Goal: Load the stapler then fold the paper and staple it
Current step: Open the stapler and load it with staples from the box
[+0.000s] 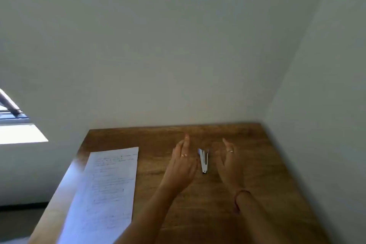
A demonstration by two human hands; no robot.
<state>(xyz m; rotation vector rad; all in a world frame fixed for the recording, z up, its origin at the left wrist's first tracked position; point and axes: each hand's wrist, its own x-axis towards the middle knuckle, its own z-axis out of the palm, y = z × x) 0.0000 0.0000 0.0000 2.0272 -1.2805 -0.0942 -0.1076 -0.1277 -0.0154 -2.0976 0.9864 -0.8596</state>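
A small silver stapler [204, 161] lies on the wooden table [257, 194], its two arms spread apart in a narrow V that points toward me. My left hand [181, 166] hovers just left of it, fingers straight and apart, holding nothing. My right hand [229, 162] is just right of the stapler, likewise open and empty. Neither hand touches the stapler. A white sheet of paper [105, 190] with handwritten lines lies flat along the table's left side, reaching the left edge.
The table stands in a corner, with a pale wall [178, 55] behind it and another on the right. A window [13, 122] shows at far left. Beyond the table's left edge the floor drops away.
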